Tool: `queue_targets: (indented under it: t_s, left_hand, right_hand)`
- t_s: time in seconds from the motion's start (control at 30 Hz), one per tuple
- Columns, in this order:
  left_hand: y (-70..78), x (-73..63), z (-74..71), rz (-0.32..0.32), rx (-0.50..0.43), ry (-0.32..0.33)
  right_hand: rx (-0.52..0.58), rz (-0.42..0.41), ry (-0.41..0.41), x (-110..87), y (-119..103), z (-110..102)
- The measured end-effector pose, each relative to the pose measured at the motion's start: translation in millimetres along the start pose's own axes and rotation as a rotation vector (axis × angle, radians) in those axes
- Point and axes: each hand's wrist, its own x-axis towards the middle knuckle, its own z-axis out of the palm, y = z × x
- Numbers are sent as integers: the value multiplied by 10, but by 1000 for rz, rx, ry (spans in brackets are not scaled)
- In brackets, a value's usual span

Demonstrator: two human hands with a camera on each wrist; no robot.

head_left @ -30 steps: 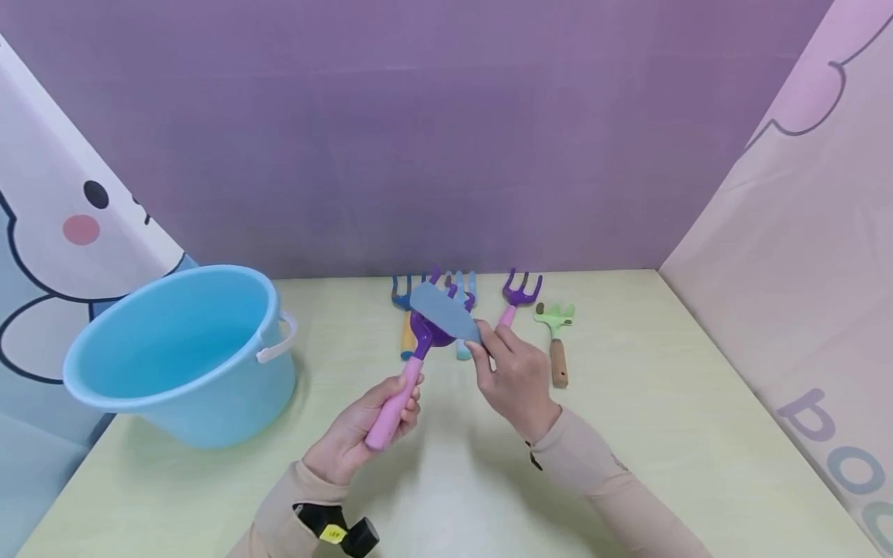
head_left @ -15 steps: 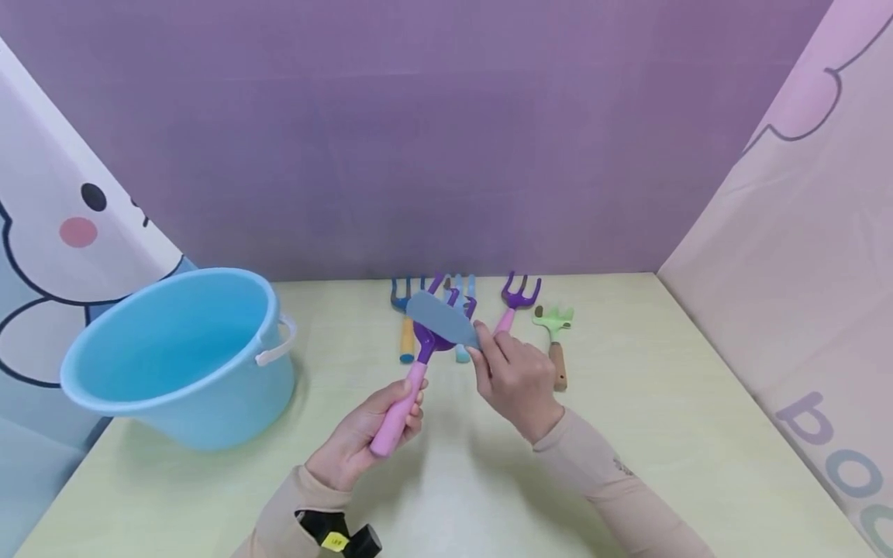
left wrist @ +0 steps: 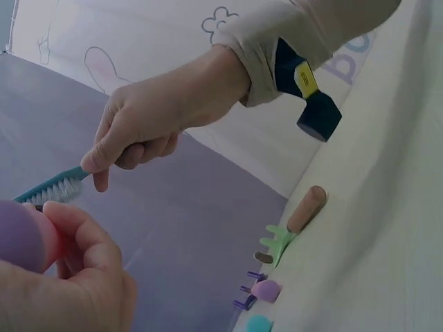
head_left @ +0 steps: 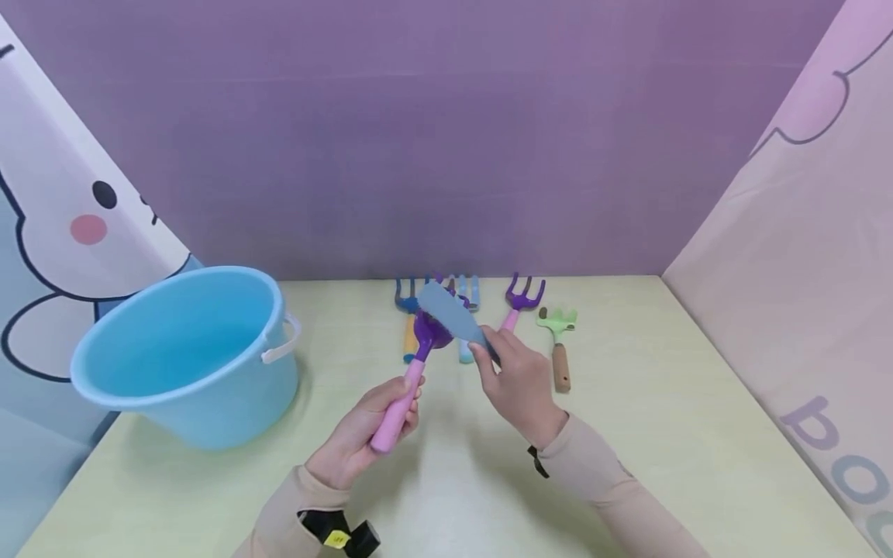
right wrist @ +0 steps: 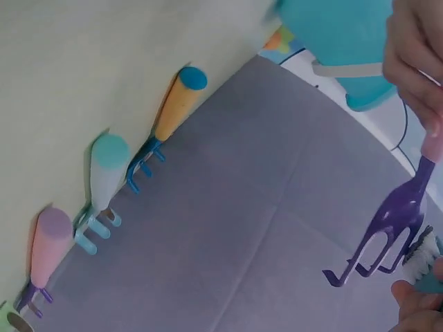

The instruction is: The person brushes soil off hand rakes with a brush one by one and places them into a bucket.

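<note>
My left hand [head_left: 356, 438] grips the pink handle of a purple garden hand rake [head_left: 398, 411], its head raised above the table and pointing away. In the right wrist view the rake's purple head [right wrist: 398, 207] shows long tines bent at the tips. Between thumb and fingers, my right hand [head_left: 522, 387] pinches a flat blue brush [head_left: 449, 310], which lies across the rake head and hides part of the tines in the head view. White bristles [left wrist: 62, 190] face down toward the rake in the left wrist view.
A blue bucket [head_left: 272, 395] with a white handle stands at left. Along the table's far side lie a yellow-handled blue rake [head_left: 409, 337], a light blue rake [head_left: 466, 353], another purple rake [head_left: 523, 298] and a green rake [head_left: 560, 364] with dark brown spots. A purple backdrop [head_left: 446, 155] rises behind.
The brush has shifted slightly away over the rake head and now covers more of the tines. The right hand moved along with it; the left hand keeps nearly the same place.
</note>
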Motion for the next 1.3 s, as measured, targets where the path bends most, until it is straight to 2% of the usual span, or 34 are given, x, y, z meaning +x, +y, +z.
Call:
queue_targets:
  t_s: [0.1, 0.23, 0.3, 0.4, 0.53, 0.67, 0.73, 0.93, 1.1, 1.3]
  left_hand:
    - [-2, 8, -12, 70, 135, 121]
    - [16, 0, -28, 207, 404, 354]
    - [44, -22, -51, 260, 544, 449]
    - [87, -71, -107, 343, 727, 532]
    - [105, -112, -208, 523, 919, 571]
    - [76, -135, -288, 696, 1038, 591]
    - [56, -149, -315, 745, 1073, 598]
    - [20, -182, -353, 888, 1140, 593]
    - [31, -238, -336, 1036, 1190, 563]
    - [164, -430, -282, 1187, 1199, 521]
  right_hand:
    - [72, 46, 0, 9, 14, -31]
    - [146, 108, 12, 2, 61, -112]
    - [176, 140, 16, -12, 90, -167]
    - [220, 198, 2, -50, 138, -253]
    - [293, 292, -39, -88, 191, -352]
    - [392, 412, -107, -93, 237, -426]
    - [426, 476, -148, -95, 265, -452]
    - [429, 602, -219, -100, 326, -509]
    - [431, 632, -248, -118, 356, -526]
    - [436, 665, -279, -143, 380, -537]
